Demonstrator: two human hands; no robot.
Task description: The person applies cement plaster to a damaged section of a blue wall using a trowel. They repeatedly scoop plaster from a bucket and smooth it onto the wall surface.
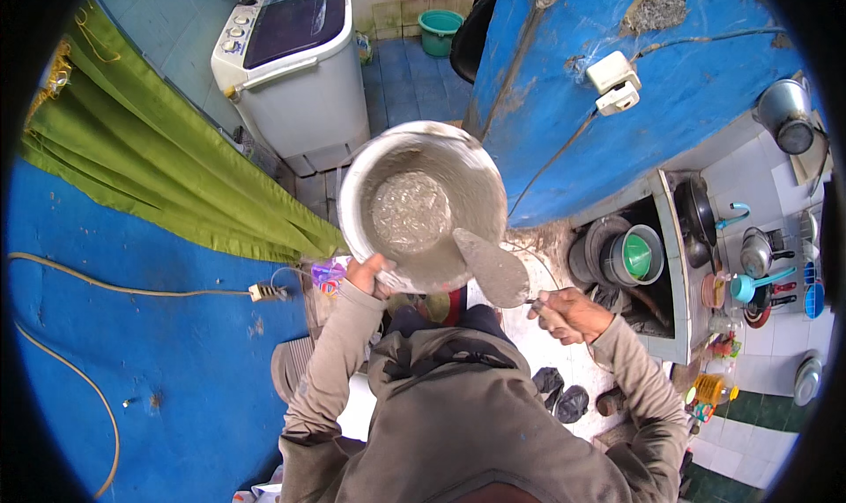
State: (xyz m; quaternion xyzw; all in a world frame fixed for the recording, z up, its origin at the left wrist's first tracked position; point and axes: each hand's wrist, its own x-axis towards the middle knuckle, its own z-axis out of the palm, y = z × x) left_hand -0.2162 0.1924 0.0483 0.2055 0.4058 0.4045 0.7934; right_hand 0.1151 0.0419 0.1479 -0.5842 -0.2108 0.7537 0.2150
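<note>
A pale round bucket [357, 181] hangs in front of me, tilted so that its inside shows. Wet grey mortar [411, 210] lies in its bottom, and more is smeared up the walls. My left hand [367, 275] is closed on the bucket's near left rim. In my right hand [571, 316] is the handle of a trowel [496, 269], the fingers wrapped round it. The trowel's blade is coated with grey mortar, and its tip reaches over the bucket's near right rim. Whether the blade touches the rim I cannot tell.
A twin-tub washing machine [304, 89] and a green bucket [439, 32] stand ahead. A green curtain [167, 141] hangs at left. On the blue wall [564, 150] at right, a white socket [612, 81] trails cables. Pots [648, 254] and kitchenware fill the right side. Dark bags [571, 403] lie on the floor.
</note>
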